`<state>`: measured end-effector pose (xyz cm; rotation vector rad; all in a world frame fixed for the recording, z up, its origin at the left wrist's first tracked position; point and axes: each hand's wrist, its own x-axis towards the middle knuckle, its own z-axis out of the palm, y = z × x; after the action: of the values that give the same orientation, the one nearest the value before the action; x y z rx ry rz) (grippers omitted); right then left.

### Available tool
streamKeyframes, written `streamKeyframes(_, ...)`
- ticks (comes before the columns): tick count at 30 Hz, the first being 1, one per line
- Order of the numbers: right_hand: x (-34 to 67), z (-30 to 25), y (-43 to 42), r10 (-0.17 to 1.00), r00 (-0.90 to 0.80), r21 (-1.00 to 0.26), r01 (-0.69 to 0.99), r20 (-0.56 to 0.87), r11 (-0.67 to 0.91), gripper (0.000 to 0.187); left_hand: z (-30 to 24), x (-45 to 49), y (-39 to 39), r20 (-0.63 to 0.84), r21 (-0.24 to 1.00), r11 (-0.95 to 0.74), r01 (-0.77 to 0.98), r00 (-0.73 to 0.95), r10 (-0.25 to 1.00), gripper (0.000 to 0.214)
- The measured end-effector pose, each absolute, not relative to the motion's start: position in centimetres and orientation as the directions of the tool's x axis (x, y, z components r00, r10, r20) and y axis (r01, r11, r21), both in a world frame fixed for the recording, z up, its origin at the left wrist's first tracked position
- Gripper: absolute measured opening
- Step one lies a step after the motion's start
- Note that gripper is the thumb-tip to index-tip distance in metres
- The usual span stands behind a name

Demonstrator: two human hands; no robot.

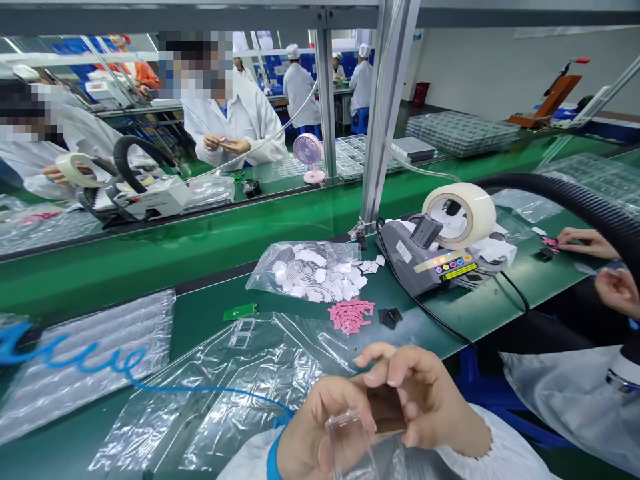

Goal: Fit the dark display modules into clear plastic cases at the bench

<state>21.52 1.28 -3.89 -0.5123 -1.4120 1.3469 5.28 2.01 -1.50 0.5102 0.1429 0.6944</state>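
Close to my body, my left hand (311, 427) grips a small clear plastic case (350, 448) with raised edges. My right hand (436, 397) curls its fingers around a thin dark rectangular plate (387, 409), which the left fingertips also seem to touch. The two pieces are side by side, and I cannot tell whether they are in contact. A blue band on my left wrist runs to a coiled blue cord (200, 388). Beyond my hands lie a pile of small pink strips (351, 315) and several black pieces (390, 318).
A bag of white pieces (320, 270), a green board (240, 311) and clear frames (243, 333) lie ahead on plastic film (165, 413). Bubble wrap (110, 360) is at left. A grey machine (425, 257) carries a tape roll (460, 215). Another person's hand (587, 242) works at right.
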Motion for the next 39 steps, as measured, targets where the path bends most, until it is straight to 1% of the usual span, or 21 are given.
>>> streamKeyframes(2,22.0,-2.9,1.3,0.859,-0.353,-0.92,-0.269,0.37,0.286,0.036,-1.4,5.2,2.0,0.037,0.504,0.649,-0.571,0.764,0.644,0.03)
streamKeyframes(4,22.3,-1.5,1.3,0.892,-0.293,-0.936,-0.181,0.345,0.303,0.034,-1.6,5.0,2.0,0.025,0.556,0.616,-0.558,0.752,0.659,0.03)
streamKeyframes(6,22.4,-0.1,1.0,0.917,-0.197,-0.938,-0.046,0.347,0.345,0.021,-1.8,4.9,2.0,0.054,0.647,0.527,-0.551,0.722,0.689,0.032)
streamKeyframes(7,22.3,0.6,0.8,0.915,-0.16,-0.922,0.053,0.37,0.382,0.014,-1.9,4.9,2.0,0.087,0.688,0.468,-0.555,0.703,0.706,0.034)
streamKeyframes(8,22.2,1.2,0.7,0.902,-0.141,-0.888,0.168,0.408,0.428,0.01,-2.0,4.8,2.1,0.128,0.717,0.409,-0.565,0.683,0.719,0.035)
streamKeyframes(10,22.0,1.8,0.4,0.863,-0.138,-0.78,0.377,0.486,0.5,0.012,-2.0,4.9,2.0,0.192,0.748,0.325,-0.578,0.658,0.728,0.031)
streamKeyframes(12,21.8,1.9,0.2,0.837,-0.146,-0.699,0.485,0.528,0.526,0.013,-1.8,4.9,2.0,0.2,0.776,0.295,-0.558,0.661,0.724,0.026)
streamKeyframes(16,21.6,1.3,0.2,0.836,-0.182,-0.666,0.527,0.518,0.528,0.013,-1.3,4.9,1.7,0.209,0.826,0.242,-0.509,0.676,0.707,0.025)
streamKeyframes(22,21.7,1.1,0.1,0.818,-0.161,-0.621,0.576,0.552,0.532,0.017,-1.7,4.6,1.7,0.217,0.869,0.175,-0.463,0.674,0.706,0.028)
streamKeyframes(27,21.7,0.8,0.1,0.819,-0.161,-0.616,0.584,0.551,0.529,0.018,-1.8,4.2,2.1,0.194,0.901,0.169,-0.399,0.72,0.667,0.031)
streamKeyframes(30,21.7,0.4,0.0,0.823,-0.179,-0.618,0.58,0.539,0.531,0.016,-1.7,4.1,2.1,0.169,0.924,0.15,-0.352,0.727,0.665,0.031)
streamKeyframes(35,21.8,0.0,-0.3,0.822,-0.196,-0.611,0.583,0.534,0.536,0.014,-1.6,4.2,2.2,0.179,0.933,0.123,-0.339,0.731,0.658,0.031)
streamKeyframes(39,21.8,-0.1,-0.3,0.815,-0.209,-0.581,0.608,0.541,0.541,0.017,-1.8,4.2,2.3,0.164,0.94,0.121,-0.318,0.736,0.657,0.031)
